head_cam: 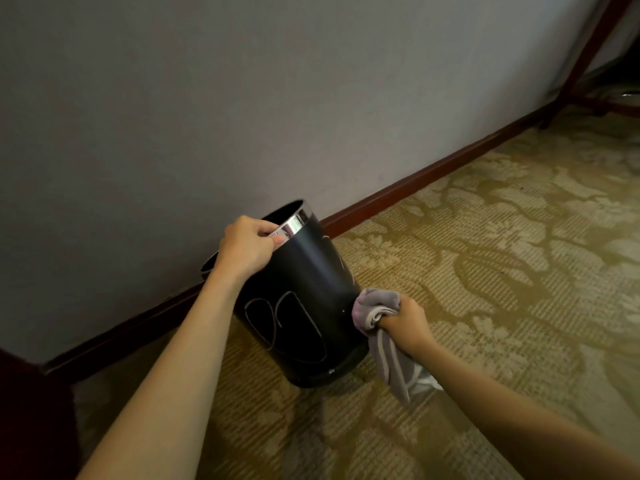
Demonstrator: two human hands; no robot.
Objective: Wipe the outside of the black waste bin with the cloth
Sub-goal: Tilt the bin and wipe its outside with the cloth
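The black waste bin [304, 306] with a shiny chrome rim stands on the carpet near the wall, tilted toward the wall. My left hand [247, 245] grips the chrome rim at its near side, fingers curled over the edge. My right hand [407, 322] holds a bunched grey cloth [375, 306] and presses it against the bin's lower right side. A loose end of the cloth hangs down below my wrist toward the floor.
A grey wall [242, 98] with a dark red-brown skirting board [433, 174] runs behind the bin. Patterned beige carpet [502, 271] spreads to the right. Dark wooden furniture legs [581, 64] stand at the top right, and a dark shape [31, 410] sits at the lower left.
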